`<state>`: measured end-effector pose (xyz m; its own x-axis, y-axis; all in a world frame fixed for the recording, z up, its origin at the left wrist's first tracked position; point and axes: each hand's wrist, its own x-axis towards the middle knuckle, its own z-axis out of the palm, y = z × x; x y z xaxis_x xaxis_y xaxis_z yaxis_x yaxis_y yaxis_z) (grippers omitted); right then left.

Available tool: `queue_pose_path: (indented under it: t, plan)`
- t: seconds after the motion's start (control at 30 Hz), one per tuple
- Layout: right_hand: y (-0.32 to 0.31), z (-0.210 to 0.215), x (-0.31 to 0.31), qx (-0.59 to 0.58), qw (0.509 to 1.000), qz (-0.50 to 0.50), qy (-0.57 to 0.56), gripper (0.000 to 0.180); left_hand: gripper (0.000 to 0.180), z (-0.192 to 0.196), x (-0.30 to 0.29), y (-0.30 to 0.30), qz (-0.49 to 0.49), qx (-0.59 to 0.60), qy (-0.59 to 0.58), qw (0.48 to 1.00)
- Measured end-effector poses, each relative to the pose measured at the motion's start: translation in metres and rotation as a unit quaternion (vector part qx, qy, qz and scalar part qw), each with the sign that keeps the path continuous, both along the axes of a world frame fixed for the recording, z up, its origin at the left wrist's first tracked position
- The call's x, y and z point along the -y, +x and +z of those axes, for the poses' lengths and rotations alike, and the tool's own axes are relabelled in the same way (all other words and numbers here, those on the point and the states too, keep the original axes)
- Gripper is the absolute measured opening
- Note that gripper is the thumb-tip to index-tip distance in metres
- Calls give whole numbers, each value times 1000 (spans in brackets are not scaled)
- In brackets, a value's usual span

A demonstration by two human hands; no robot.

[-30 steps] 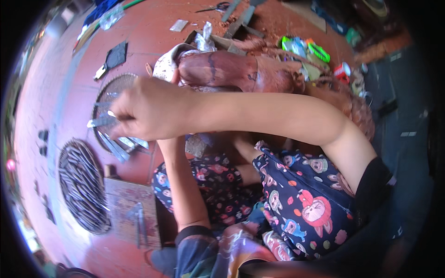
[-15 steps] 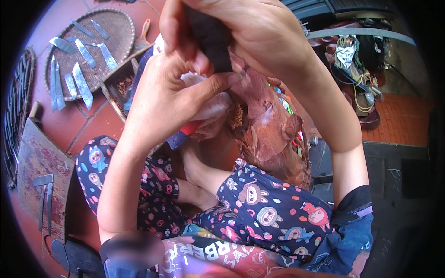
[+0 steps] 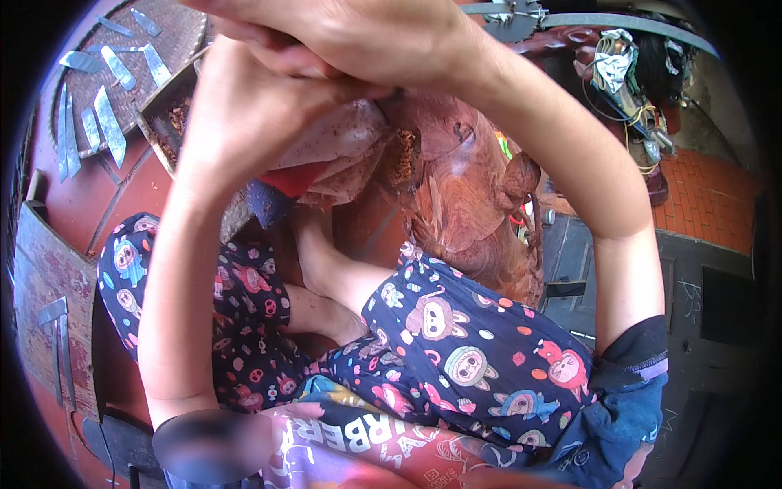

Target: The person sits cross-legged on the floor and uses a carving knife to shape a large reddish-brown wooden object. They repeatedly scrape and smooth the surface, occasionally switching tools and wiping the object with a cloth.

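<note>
My left hand (image 3: 261, 98) and my right hand (image 3: 379, 37) are closed together at the upper edge, the right crossing above the left. Their fingers are curled, but whatever they grip is hidden by the hands and the picture's edge. Just beyond and below them stands a reddish-brown piece of carved wood (image 3: 460, 200) with rough, splintered grain. A stained pale cloth (image 3: 338, 155) lies under my left wrist, next to red and dark blue fabric (image 3: 273, 200).
On the left, a round woven tray (image 3: 181, 45) holds several metal blades (image 3: 108, 126). Beside it is a wooden box (image 3: 151, 122) with shavings. A worn board (image 3: 61, 265) carries a T-shaped metal tool (image 3: 54, 311). A toothed disc (image 3: 515, 20) and a white rag (image 3: 615, 61) are at upper right.
Both hands have shifted up and left. The dark, tapered piece that showed between them is now out of sight. My view has moved slightly, so the tray sits nearer the upper-left rim.
</note>
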<state>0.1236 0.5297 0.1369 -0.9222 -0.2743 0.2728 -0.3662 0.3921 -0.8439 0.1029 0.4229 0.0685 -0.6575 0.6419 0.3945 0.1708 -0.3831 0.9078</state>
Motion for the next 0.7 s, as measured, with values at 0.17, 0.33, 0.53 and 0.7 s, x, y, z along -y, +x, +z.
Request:
queue_pose_path:
  t: [0.17, 0.33, 0.53, 0.7]
  plan:
    - [2, 8, -8, 112, 988, 59, -93, 42, 24, 9, 12, 10, -31, -25, -80, 996]
    - [-6, 14, -7, 88, 995, 15, -51, 40, 18, 2, 8, -11, -73, -9, -31, 997]
    - [-1, 19, -12, 143, 988, -36, 42, 49, 17, -16, -6, 0, 63, -75, -70, 993]
    - [-22, 21, -12, 217, 975, -46, -3, 46, 17, -19, 6, -27, -34, 74, -24, 996]
